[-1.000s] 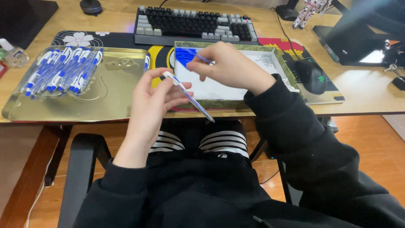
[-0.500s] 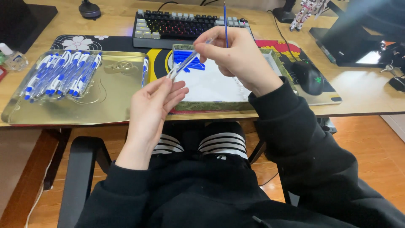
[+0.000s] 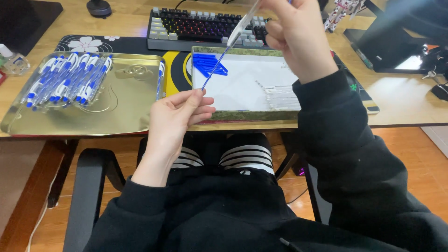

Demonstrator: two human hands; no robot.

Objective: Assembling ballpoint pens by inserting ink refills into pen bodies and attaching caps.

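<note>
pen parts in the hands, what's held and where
The left hand pinches the lower tip of a thin blue refill; the right hand grips the clear pen barrel at its upper end.

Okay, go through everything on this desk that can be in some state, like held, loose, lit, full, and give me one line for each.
Thin blue pen refill: lower end pinched by left hand, upper end in the barrel.
Clear plastic pen barrel: held up by right hand.
Gold metal tray: holds a row of assembled blue-and-white pens.
White-lined box tray: holds loose blue refills and clear barrels.
Keyboard: backlit.
</note>
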